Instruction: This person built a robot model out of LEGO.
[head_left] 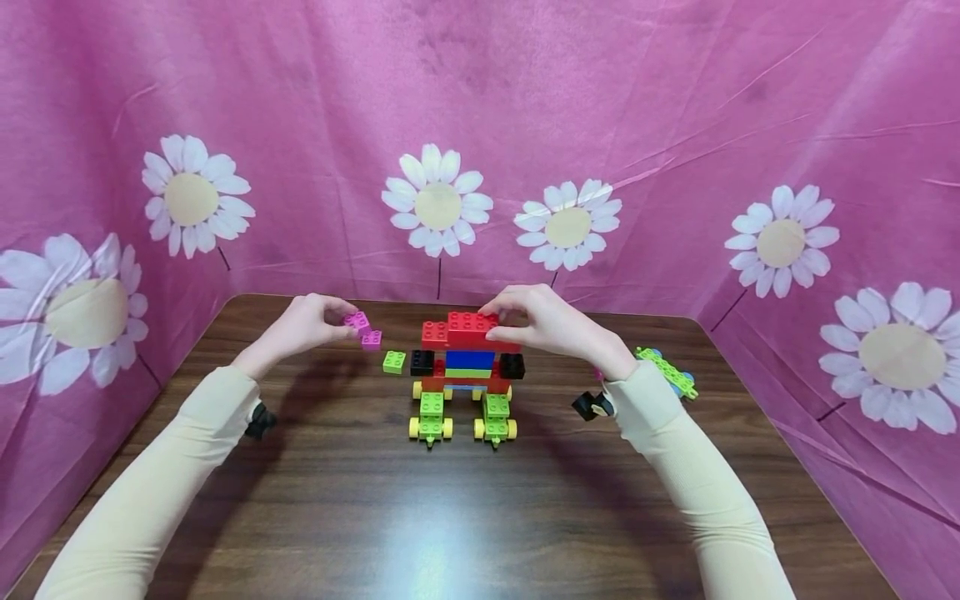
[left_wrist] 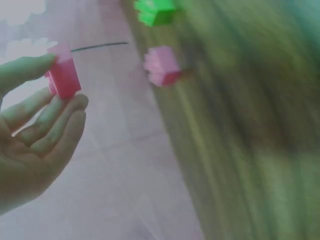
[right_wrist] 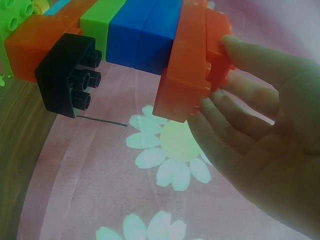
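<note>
My left hand (head_left: pixel 306 323) pinches a pink brick (left_wrist: pixel 66 75) between thumb and fingertips, raised at the left. A second pink brick (head_left: pixel 371 340) and a lime green brick (head_left: pixel 393 362) lie on the table close to it. In the middle stands a brick build with red, blue, green and black parts on lime green wheeled bases (head_left: pixel 495 425). My right hand (head_left: pixel 536 317) holds the upper red brick (head_left: pixel 467 322) by its right end. That brick sits on another red brick (right_wrist: pixel 182 75), above blue bricks (right_wrist: pixel 142 35). A black brick (right_wrist: pixel 62 75) juts from the build's side.
A lime green plate with blue wheels (head_left: pixel 666 372) lies at the table's right, past my right wrist. Something magenta (head_left: pixel 598 374) is mostly hidden behind that wrist. The brown wooden table (head_left: pixel 360 517) ends at a pink cloth with daisies (head_left: pixel 480 83).
</note>
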